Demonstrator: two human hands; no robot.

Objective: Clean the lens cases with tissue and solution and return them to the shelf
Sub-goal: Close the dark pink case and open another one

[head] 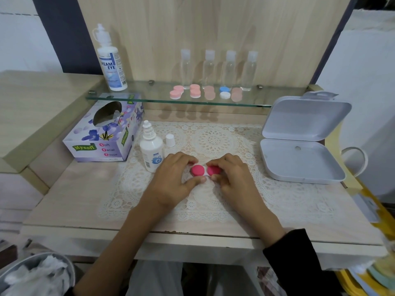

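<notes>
Head view: gripping the pink-capped lens case (198,170) with left hand (173,179) and right hand (233,178), fingers curling round one cap each, over the lace mat (213,135). Working just right of the solution bottle (151,151) and tissue box (100,137), below the glass shelf (149,96) bearing other lens cases (195,92).

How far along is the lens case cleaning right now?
Likely done: five cases sit on the glass shelf; crumpled tissues lie in the bin. In hand: left hand and right hand grip the dark pink case, both caps on, over the lace mat. Left: wiping it and shelving it, probably.
</notes>
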